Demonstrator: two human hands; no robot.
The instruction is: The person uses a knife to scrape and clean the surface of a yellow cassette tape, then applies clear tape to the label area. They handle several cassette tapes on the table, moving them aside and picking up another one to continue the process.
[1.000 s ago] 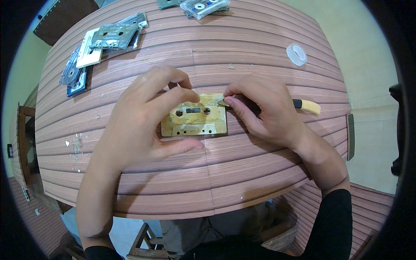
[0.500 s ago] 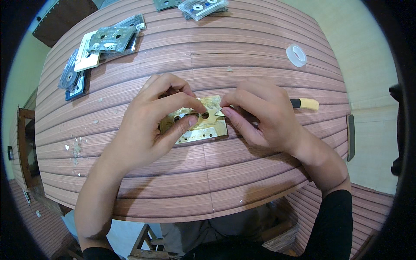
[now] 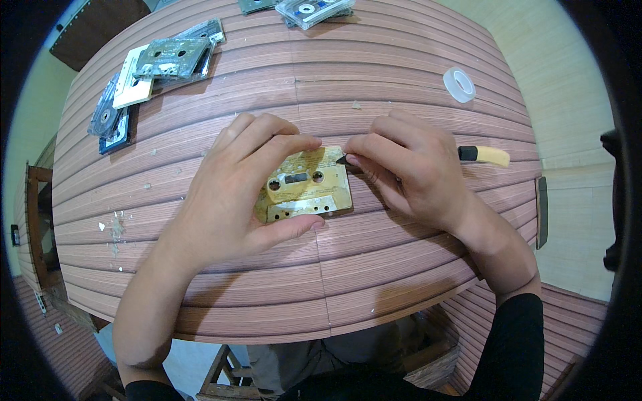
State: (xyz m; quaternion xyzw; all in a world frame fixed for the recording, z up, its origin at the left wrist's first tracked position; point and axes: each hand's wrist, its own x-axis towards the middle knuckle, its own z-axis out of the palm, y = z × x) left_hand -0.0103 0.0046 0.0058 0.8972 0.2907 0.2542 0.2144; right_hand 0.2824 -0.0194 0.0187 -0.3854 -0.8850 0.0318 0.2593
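I see a yellow cassette [image 3: 309,188] lying flat at the centre of the frame on the striped wood-grain surface [image 3: 401,87], and both hands are on it. My left hand [image 3: 227,200] comes in from the lower left and clamps the cassette — thumb pressed along its lower edge, fingers curled over its upper edge, so the grip is closed on it. My right hand [image 3: 414,167] sits just to the right of the cassette, its grip closed around a slim tool [image 3: 483,155] whose dark tip touches the cassette's upper right corner, while the cream-coloured handle end with a black band sticks out past the knuckles toward the right of the frame. In the upper right, well apart from the hands, a small clear roll of tape [image 3: 459,84] lies flat on the surface. In the upper left, a loose pile of cassettes and cases [image 3: 157,67] is spread out — some clear, some dark, one with a white label side up. At the top edge, near the middle, a clear cassette case [image 3: 311,10] rests partly cut off by the frame. Pale flecks of debris dot the surface at the left, near my left forearm. Below the surface edge, wooden chair parts show at the bottom.
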